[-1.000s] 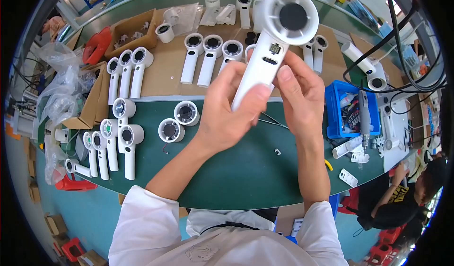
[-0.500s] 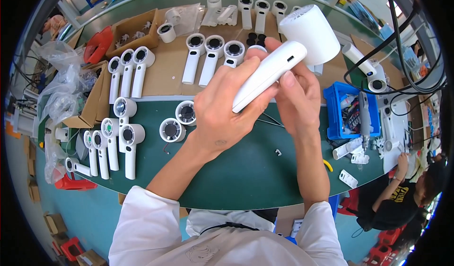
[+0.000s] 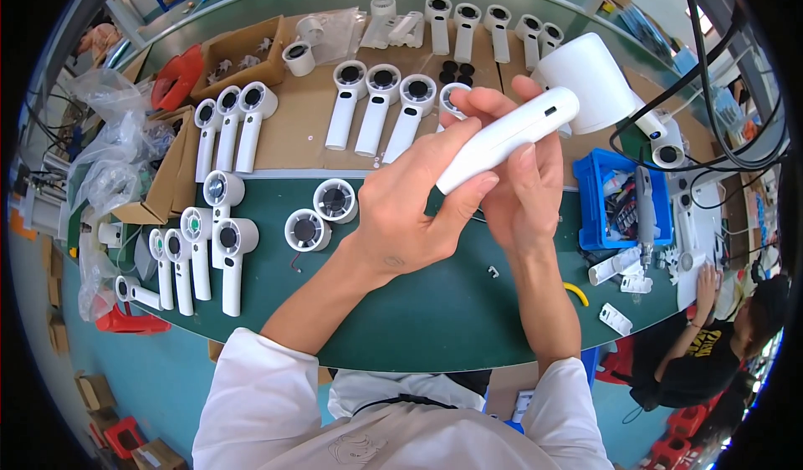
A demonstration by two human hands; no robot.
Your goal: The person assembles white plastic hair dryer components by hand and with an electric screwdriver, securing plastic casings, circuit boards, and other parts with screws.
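Observation:
A white handheld fan is held up over the table, its round head pointing to the upper right. The side of the handle turned upward has a small dark slot. My left hand is closed around the handle's lower end. Behind the handle, nearer the head, the fingers of my right hand support the fan, with the thumb up against it. Several similar fans lie on the cardboard beyond my hands. Two loose round fan heads sit left of my left wrist.
More fans stand in a group at left, near cardboard boxes and clear plastic bags. On the right are a blue bin with an electric screwdriver, white plastic shells, hanging black cables and a seated person.
Both hands have shifted the fan rightward and slightly toward me. Its handle now lies at a flatter angle, and more of the fans behind it show.

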